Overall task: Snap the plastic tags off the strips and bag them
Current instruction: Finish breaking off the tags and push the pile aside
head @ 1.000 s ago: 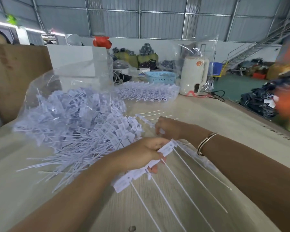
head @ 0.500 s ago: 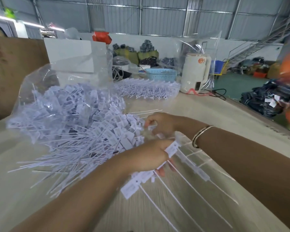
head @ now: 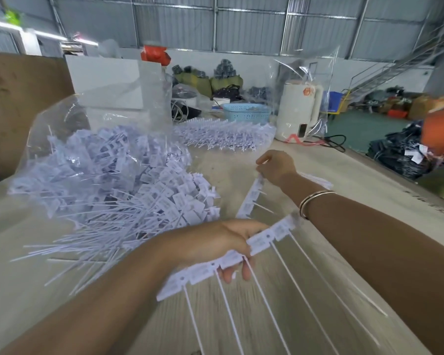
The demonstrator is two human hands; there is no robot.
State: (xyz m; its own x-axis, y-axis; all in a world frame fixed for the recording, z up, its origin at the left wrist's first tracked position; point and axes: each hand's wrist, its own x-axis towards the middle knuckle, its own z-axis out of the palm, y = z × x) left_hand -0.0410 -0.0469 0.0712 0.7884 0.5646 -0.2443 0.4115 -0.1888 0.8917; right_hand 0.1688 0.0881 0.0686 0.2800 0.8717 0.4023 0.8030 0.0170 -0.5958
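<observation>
While 2 strips remain in hand, step judged as mid-separation, tags not yet snapped free. Left hand (head: 223,242): fingers curled round the near strip of tags (head: 231,257), 2 fingertips showing below its edge, thin white tails fanning toward the viewer over the table (head: 241,170). Right hand (head: 276,166): fingers pinching the top end of a second strip (head: 251,194), hanging down and angled toward the left hand; grip detail partly hidden behind the knuckles. Gold bangle (head: 315,198) on the right wrist. Loose tags (head: 128,185): large heap spilling from the mouth of a clear plastic bag (head: 62,119) lying at left on the table, near the left hand. Next move, as a judgement: bending or twisting tags off a strip, then dropping them onto the heap at the bag mouth; likely calls for a firm hold on the spine so tails do not tangle. Further stock: row of unbroken strips (head: 223,134) at the far side. Also on the table: blue basket (head: 246,114), white appliance (head: 297,111) inside clear film, cardboard panel (head: 18,98) at left. Room: warehouse, corrugated metal walls, staircase (head: 395,70) at right, dark bundles on a green floor.
</observation>
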